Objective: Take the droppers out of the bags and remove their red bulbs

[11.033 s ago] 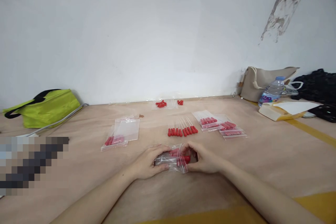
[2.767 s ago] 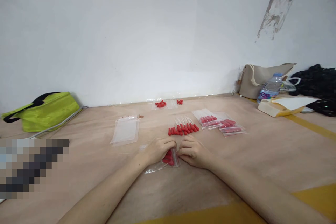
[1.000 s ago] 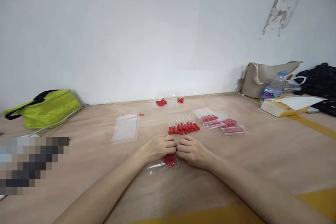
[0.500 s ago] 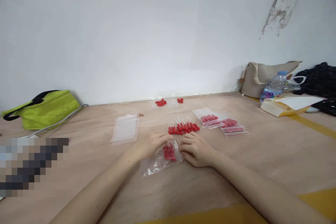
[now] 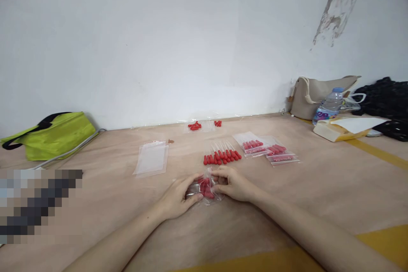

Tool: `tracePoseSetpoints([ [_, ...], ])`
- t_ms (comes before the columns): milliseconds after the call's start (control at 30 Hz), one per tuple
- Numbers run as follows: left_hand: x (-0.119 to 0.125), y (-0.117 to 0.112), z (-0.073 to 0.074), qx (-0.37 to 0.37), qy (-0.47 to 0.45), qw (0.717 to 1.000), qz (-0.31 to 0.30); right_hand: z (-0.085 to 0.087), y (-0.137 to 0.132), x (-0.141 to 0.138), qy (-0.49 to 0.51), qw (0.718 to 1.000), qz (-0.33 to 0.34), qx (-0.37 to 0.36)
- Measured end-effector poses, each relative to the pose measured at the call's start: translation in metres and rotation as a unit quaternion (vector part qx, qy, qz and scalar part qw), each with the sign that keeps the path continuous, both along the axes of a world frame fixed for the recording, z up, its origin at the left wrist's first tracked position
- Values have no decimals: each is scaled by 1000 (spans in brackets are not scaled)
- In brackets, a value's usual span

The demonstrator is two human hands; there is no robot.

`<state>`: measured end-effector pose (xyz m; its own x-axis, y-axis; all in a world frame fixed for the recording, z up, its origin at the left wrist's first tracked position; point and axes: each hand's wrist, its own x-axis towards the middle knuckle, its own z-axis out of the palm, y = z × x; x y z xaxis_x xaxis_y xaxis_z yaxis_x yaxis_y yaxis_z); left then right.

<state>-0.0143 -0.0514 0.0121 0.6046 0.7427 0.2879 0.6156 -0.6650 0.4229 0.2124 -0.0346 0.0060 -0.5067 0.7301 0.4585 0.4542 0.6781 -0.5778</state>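
Observation:
On the table before me, both hands grip a small clear plastic zip bag (image 5: 208,190) with several red-ended pieces inside. My left hand (image 5: 180,195) has its thumb and fingers closed around the bag's left side. At the right side, my right hand (image 5: 232,183) pinches the plastic with curled fingers. Just beyond my hands lies a row of red-bulbed pieces with thin pale stems (image 5: 222,157), looking like droppers. Farther right are filled bags (image 5: 253,144) holding the same kind of pieces, and another filled bag (image 5: 282,153) beside them.
A stack of flat clear bags (image 5: 151,158) lies to the left. Loose red pieces (image 5: 194,126) rest near the wall. At left is a lime-green pouch (image 5: 60,136) with a cable; at right stand a water bottle (image 5: 330,104), a beige bag (image 5: 302,100) and an opened paper packet (image 5: 331,131).
The zip bag has been drawn together between my hands and its left part no longer lies spread out. My left hand has shifted lower, its thumb now on the bag's near side.

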Motion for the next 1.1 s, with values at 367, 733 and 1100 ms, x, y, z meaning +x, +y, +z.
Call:
tracePoseSetpoints([
  [367, 3, -5, 5, -23, -15, 999, 19, 7, -11, -5, 29, 998, 18, -46],
  [733, 4, -4, 6, -41, -10, 999, 5, 4, -10, -17, 100, 974, 6, -204],
  [1100, 1, -3, 7, -78, -24, 997, 17, 5, -4, 3, 103, 955, -33, -276],
])
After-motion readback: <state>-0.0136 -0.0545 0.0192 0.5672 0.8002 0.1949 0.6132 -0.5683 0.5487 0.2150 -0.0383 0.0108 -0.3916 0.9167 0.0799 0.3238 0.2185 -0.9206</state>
